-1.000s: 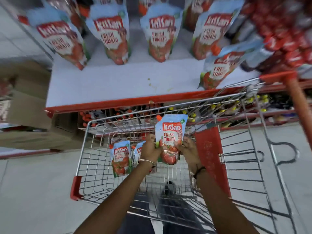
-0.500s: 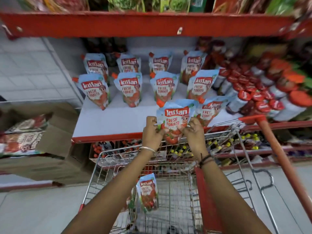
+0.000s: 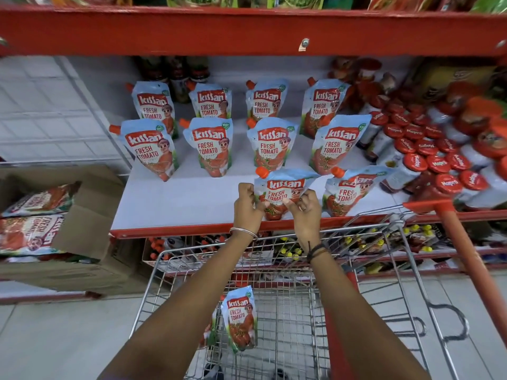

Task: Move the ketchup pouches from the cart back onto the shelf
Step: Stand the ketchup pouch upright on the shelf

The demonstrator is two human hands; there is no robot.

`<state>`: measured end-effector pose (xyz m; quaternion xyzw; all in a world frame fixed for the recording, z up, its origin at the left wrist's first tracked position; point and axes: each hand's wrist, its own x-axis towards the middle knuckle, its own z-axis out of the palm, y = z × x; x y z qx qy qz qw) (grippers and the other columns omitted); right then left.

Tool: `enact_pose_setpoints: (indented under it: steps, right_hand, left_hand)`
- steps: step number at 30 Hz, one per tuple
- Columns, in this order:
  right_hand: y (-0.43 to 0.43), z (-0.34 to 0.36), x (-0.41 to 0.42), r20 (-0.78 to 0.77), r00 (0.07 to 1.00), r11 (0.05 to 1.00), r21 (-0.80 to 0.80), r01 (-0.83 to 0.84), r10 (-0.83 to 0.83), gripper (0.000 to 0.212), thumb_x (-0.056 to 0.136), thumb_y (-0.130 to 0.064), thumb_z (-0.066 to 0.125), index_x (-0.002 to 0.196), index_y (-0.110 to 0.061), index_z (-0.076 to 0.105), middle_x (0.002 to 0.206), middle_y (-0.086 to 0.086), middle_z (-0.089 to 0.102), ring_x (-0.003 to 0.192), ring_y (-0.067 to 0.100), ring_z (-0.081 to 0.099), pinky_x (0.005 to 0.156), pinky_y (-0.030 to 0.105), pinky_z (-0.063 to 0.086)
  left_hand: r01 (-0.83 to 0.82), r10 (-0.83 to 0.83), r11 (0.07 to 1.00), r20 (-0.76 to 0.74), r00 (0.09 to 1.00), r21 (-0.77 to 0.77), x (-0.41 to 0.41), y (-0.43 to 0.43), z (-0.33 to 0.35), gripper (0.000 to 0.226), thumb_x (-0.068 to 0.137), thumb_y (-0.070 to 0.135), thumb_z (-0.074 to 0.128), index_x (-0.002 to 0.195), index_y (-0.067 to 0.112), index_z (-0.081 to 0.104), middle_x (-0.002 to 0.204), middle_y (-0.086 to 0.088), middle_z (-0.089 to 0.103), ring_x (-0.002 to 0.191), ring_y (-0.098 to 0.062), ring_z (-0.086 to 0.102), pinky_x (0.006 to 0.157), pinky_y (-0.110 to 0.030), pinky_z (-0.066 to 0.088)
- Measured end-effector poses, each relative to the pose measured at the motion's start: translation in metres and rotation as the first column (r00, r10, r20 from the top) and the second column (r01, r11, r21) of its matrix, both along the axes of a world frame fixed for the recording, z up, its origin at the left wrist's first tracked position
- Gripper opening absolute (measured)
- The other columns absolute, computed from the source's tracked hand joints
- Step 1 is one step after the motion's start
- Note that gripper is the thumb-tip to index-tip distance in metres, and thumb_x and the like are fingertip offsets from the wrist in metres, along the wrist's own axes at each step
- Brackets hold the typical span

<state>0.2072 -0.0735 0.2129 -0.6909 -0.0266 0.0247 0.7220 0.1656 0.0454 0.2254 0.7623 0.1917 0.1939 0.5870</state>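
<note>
Holding 1 pouch [image 3: 282, 192]; 9 shelved, 1 in cart [image 3: 301, 311]

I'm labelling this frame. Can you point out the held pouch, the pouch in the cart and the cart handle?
Held pouch [image 3: 282, 187]: head view, on its red label.
Cart pouch [image 3: 239, 316]: head view, on its front panel.
Cart handle [image 3: 463, 253]: head view, on the red bar.
</note>
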Motion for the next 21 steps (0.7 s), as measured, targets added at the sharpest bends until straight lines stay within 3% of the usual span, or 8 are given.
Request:
enact_pose_setpoints:
  steps: [7, 10, 12, 15, 18, 21]
  right_hand:
    - [-0.002, -0.002, 0.003, 0.001, 0.998, 0.991, -0.121, -0.058, 0.058, 0.031, 0.081, 0.001, 0.064, 0.108, -0.002, 0.049, 0.107, 0.011, 0.064, 0.091, 0.01, 0.062, 0.072, 0.007, 0.053]
    - [0.0, 0.001, -0.003, -0.02, 0.997, 0.99, -0.119, -0.074, 0.072, 0.036, 0.083, 0.0, 0.061, 0.116, 0.0, 0.046, 0.112, 0.012, 0.062, 0.092, 0.002, 0.059, 0.076, 0.011, 0.054]
    - [0.0, 0.003, -0.009, -0.036, 0.997, 0.99, -0.122, -0.068, 0.064, 0.041, 0.084, -0.004, 0.062, 0.121, -0.001, 0.045, 0.119, 0.011, 0.059, 0.099, 0.007, 0.059, 0.084, 0.014, 0.052]
    - [-0.004, 0.002, -0.029, -0.017, 1.0, 0.986, -0.169, 0.01, -0.013, 0.045, 0.085, -0.014, 0.064, 0.125, -0.007, 0.045, 0.129, 0.008, 0.054, 0.118, 0.015, 0.051, 0.104, 0.026, 0.04]
    - [-0.014, -0.011, -0.068, -0.002, 0.993, 0.972, -0.207, 0.114, -0.117, 0.038, 0.086, -0.021, 0.063, 0.12, -0.01, 0.048, 0.125, 0.008, 0.057, 0.116, 0.017, 0.053, 0.1, 0.028, 0.043]
    - [-0.027, -0.048, -0.112, -0.114, 0.99, 0.955, -0.294, 0.041, -0.078, 0.032, 0.088, -0.02, 0.059, 0.117, -0.01, 0.05, 0.117, 0.01, 0.06, 0.105, 0.024, 0.059, 0.089, 0.033, 0.05]
  left_hand:
    - [0.027, -0.027, 1.0, -0.022, 0.999, 0.005, -0.004, 0.002, -0.004, 0.043, 0.075, -0.01, 0.061, 0.096, 0.014, 0.032, 0.1, -0.009, 0.057, 0.098, -0.027, 0.061, 0.071, -0.027, 0.053]
    - [0.091, -0.091, 0.995, -0.02, 0.996, 0.027, -0.006, 0.002, -0.003, 0.04, 0.077, -0.007, 0.061, 0.101, 0.008, 0.034, 0.11, -0.016, 0.059, 0.103, -0.028, 0.06, 0.074, -0.021, 0.051]
    - [0.134, -0.133, 0.99, -0.034, 0.991, 0.043, -0.011, 0.002, -0.004, 0.045, 0.077, -0.005, 0.063, 0.111, 0.001, 0.035, 0.112, -0.01, 0.056, 0.104, -0.022, 0.057, 0.08, -0.015, 0.048]
    - [0.121, -0.123, 0.991, 0.03, 0.992, 0.057, -0.03, 0.002, -0.007, 0.048, 0.08, 0.001, 0.063, 0.12, 0.003, 0.037, 0.118, 0.001, 0.047, 0.112, -0.011, 0.047, 0.087, 0.006, 0.034]
    - [0.023, -0.047, 0.986, 0.137, 0.989, 0.168, -0.065, 0.005, -0.028, 0.038, 0.086, 0.01, 0.057, 0.121, 0.007, 0.043, 0.123, -0.006, 0.049, 0.116, -0.011, 0.047, 0.101, -0.011, 0.037]
    - [0.05, -0.061, 0.969, 0.038, 0.997, 0.242, -0.108, 0.007, -0.068, 0.03, 0.089, 0.02, 0.05, 0.116, 0.009, 0.046, 0.118, -0.015, 0.053, 0.113, -0.017, 0.048, 0.099, -0.024, 0.038]
